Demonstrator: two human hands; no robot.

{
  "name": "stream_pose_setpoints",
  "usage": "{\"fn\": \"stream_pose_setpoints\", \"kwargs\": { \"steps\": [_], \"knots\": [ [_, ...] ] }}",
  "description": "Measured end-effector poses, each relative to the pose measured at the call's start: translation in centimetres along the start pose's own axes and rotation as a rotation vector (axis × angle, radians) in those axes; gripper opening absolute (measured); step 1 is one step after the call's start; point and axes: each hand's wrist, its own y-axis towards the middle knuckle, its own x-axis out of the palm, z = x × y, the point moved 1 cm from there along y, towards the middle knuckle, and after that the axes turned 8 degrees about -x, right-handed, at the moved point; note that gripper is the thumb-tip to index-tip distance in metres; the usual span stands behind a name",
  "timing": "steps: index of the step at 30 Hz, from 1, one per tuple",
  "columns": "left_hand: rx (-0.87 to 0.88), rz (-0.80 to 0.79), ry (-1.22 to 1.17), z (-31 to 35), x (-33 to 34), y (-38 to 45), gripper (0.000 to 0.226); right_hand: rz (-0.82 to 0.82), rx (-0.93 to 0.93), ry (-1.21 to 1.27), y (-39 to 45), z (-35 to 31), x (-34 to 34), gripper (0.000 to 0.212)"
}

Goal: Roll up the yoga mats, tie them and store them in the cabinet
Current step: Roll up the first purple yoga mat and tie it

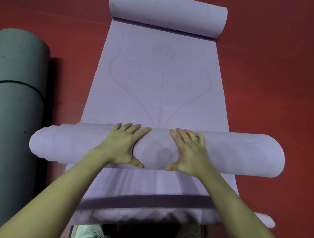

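Pale lilac foam yoga mat (pixel 159 79) lies lengthwise on the red floor (pixel 273 79), partly rolled. The thick roll (pixel 156 149) sits across the near part of the mat; its far end is curled up on itself (pixel 166 13), and a loose flap with a dark underside lies nearest the person.

Left hand (pixel 124 146) and right hand (pixel 189 150) are both spread flat on top of the roll, palms down, fingers straight, thumbs tucked toward the near side. They press, not grip, and sit close together near the roll's middle, not touching each other.

Risks, as judged: the left end of the roll looks stepped, layers offset, so continued rolling may telescope it further. With both hands central, the outer ends may go slack. The curled far end could fold under the roll instead of wrapping on.

Count: one lilac mat in progress; one grey-green rolled mat (pixel 17 94) at left, bound by one thin dark cord (pixel 19 82); two hands; two shoes at the bottom edge. No cabinet in view.
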Motion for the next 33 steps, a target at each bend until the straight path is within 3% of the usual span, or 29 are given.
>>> {"fn": "stream_pose_setpoints", "kwargs": {
  "steps": [2, 5, 7, 11, 15, 17, 24, 29, 33],
  "knots": [
    [0.016, 0.066, -0.013, -0.2, 0.0, -0.3, 0.098, 0.044, 0.022, 0.059, 0.1, 0.5, 0.2, 0.106],
    [-0.009, 0.311, 0.007, -0.5, 0.2, -0.1, 0.060, 0.220, 0.097, 0.049, 0.5, 0.9, 0.3, 0.070],
    [-0.073, 0.368, 0.050, -0.1, -0.2, 0.8, 0.053, 0.289, 0.151, -0.003, 1.2, 1.0, 0.6, 0.054],
    [-0.132, 0.275, 0.046, 0.0, -0.7, 2.6, 0.074, 0.235, 0.174, -0.011, 2.3, 0.6, 1.7, 0.070],
    [-0.189, 0.132, 0.112, -1.4, -0.2, 3.3, 0.130, 0.135, 0.170, 0.013, 2.9, 0.9, 2.7, 0.107],
    [-0.198, 0.146, 0.168, -1.8, -0.1, 4.0, 0.144, 0.075, 0.174, 0.003, 3.9, 1.2, 2.4, 0.126],
    [-0.136, 0.197, 0.185, -3.1, -1.5, 6.2, 0.123, 0.057, 0.087, -0.068, 8.1, 2.0, 1.4, 0.134],
    [-0.073, 0.295, 0.181, -2.8, -1.1, 5.3, 0.113, 0.138, 0.011, -0.121, 7.8, 1.8, 1.4, 0.120],
    [-0.081, 0.325, 0.154, -1.7, -0.2, 3.0, 0.108, 0.096, 0.018, -0.117, 5.9, 1.0, 1.1, 0.118]
  ]
}}
